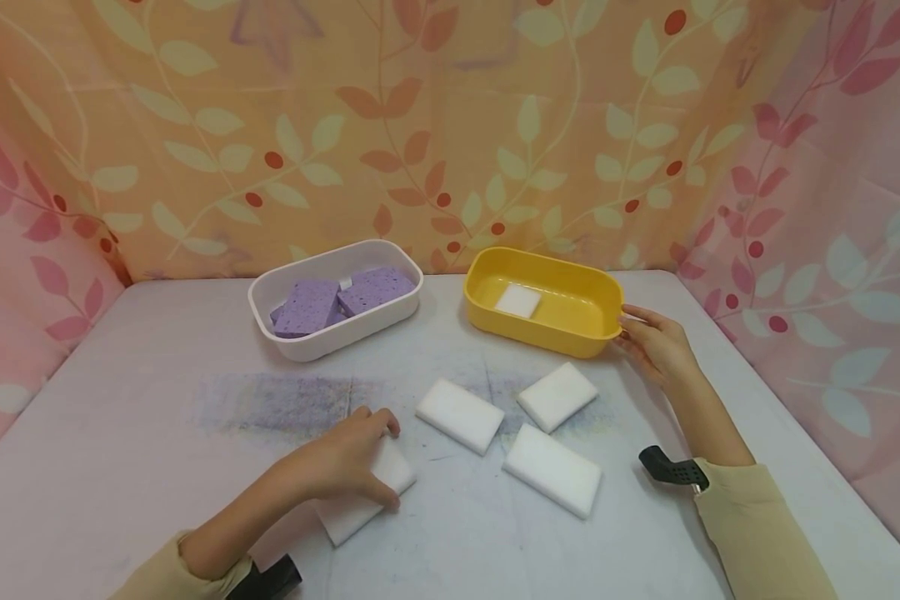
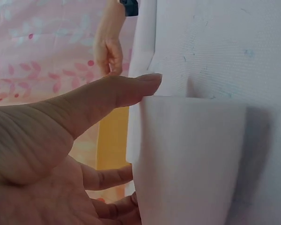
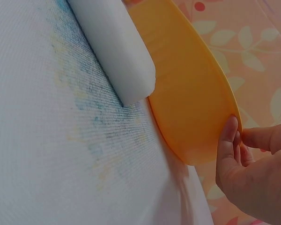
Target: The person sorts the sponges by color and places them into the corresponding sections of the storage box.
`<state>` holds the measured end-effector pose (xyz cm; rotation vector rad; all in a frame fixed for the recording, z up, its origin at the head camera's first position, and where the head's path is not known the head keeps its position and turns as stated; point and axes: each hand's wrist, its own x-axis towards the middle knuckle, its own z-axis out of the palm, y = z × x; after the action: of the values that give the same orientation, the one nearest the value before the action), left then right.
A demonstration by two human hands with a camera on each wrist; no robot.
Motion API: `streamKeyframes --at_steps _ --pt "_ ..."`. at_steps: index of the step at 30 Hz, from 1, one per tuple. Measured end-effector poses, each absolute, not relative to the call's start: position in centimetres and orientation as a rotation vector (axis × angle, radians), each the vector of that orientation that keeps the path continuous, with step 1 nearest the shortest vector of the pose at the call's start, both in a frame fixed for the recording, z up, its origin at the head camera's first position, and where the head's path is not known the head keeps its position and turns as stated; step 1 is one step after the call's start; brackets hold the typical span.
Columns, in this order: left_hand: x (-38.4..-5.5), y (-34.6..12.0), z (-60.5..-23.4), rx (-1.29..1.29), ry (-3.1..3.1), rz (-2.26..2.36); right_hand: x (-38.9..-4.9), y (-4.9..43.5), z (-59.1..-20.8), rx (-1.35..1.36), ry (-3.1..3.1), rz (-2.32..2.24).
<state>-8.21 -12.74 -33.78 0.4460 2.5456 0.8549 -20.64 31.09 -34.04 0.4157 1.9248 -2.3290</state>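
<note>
My left hand [image 1: 341, 458] spans a white sponge [image 1: 351, 518] at the front left of the table, thumb on one edge and fingers on the other. In the left wrist view the thumb lies along the edge of that sponge [image 2: 189, 154]. At the back right, my right hand [image 1: 662, 348] pinches the rim of a yellow tub [image 1: 543, 332] at its right end. Thumb and fingers meet at this rim in the right wrist view. A small white piece [image 1: 518, 301] lies inside the tub. Three more white sponges, one of them nearest the tub [image 1: 557, 397], lie between the hands.
A white tub [image 1: 345, 336] holding purple sponges [image 1: 309, 308] stands at the back left. Bluish stains [image 1: 285, 402] mark the white tablecloth [image 1: 157, 467]. Patterned curtains [image 1: 435, 125] rise behind the table and along both sides.
</note>
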Motion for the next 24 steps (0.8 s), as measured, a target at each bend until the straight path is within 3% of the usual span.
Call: streamKeyframes --at_steps 24 --pt "-8.72 -12.98 -33.25 0.509 2.611 1.05 -20.75 31.24 -34.32 0.396 1.931 -2.343"
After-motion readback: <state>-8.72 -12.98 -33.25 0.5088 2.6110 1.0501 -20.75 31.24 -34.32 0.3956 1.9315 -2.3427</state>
